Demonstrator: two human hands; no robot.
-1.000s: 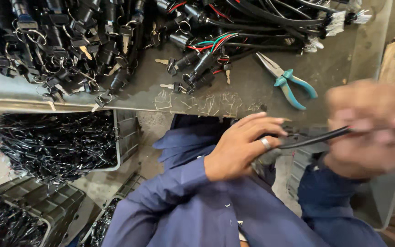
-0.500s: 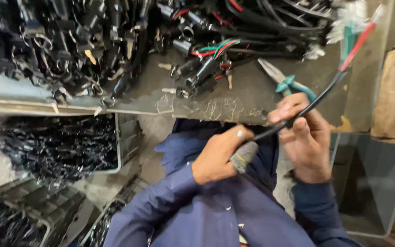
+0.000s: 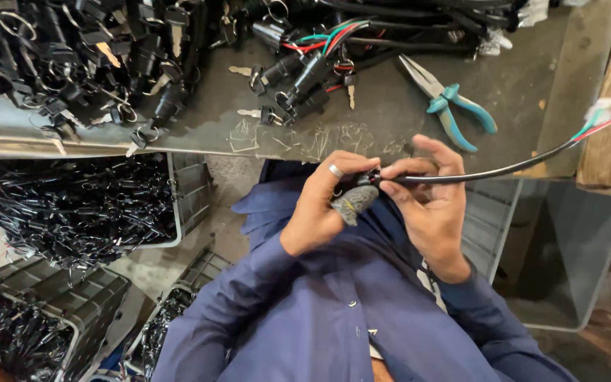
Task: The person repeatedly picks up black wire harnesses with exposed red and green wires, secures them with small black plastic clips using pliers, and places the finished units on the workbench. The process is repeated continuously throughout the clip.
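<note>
Both hands grip one black cable (image 3: pixel 475 173): left hand (image 3: pixel 323 201) pinches its plug end, right hand (image 3: pixel 426 194) the sheath; many finished units (image 3: pixel 93 56) lie far left, assembly ongoing

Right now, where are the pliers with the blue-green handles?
In the head view, the pliers lie on the grey workbench at upper right, just beyond the right hand and right of the bundle of black connectors with coloured wires.
</note>
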